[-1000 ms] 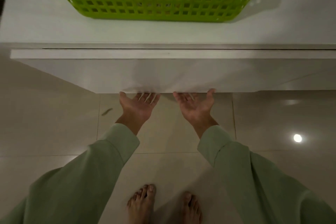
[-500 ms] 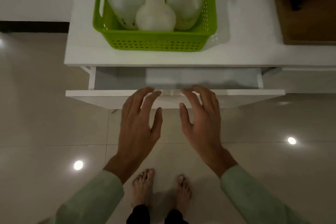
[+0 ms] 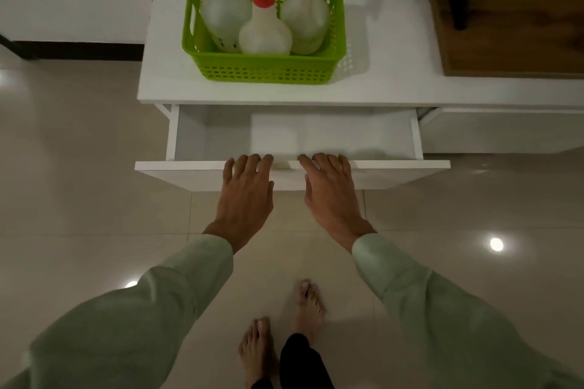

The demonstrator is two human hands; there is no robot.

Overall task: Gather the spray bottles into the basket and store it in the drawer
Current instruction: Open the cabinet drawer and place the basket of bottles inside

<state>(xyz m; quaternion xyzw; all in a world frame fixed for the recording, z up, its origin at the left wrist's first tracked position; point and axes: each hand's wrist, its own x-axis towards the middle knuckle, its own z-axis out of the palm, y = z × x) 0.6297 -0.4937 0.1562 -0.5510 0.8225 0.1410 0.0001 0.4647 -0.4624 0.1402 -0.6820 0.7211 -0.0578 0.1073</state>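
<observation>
A green perforated basket (image 3: 262, 68) stands on the white cabinet top (image 3: 388, 85). Three translucent spray bottles stand upright in it: a yellow-collared one (image 3: 222, 14) at left, a red-collared one (image 3: 264, 36) in the middle front, a pink-collared one (image 3: 305, 16) at right. Below it the white drawer (image 3: 215, 136) is pulled out and shows a bare inside. My left hand (image 3: 245, 196) and my right hand (image 3: 330, 193) lie palm down on the drawer's front panel (image 3: 177, 169), fingers draped over its top edge.
A dark wooden piece (image 3: 505, 25) sits on the cabinet top at the far right. A second, shut drawer front (image 3: 499, 129) lies to the right of the open one. Glossy beige floor tiles (image 3: 79, 183) surround the cabinet; my bare feet (image 3: 281, 335) stand below the hands.
The drawer has come out from shut to well open. My hands turned from palms up under the drawer front to palms down on its top edge. The view pulled back.
</observation>
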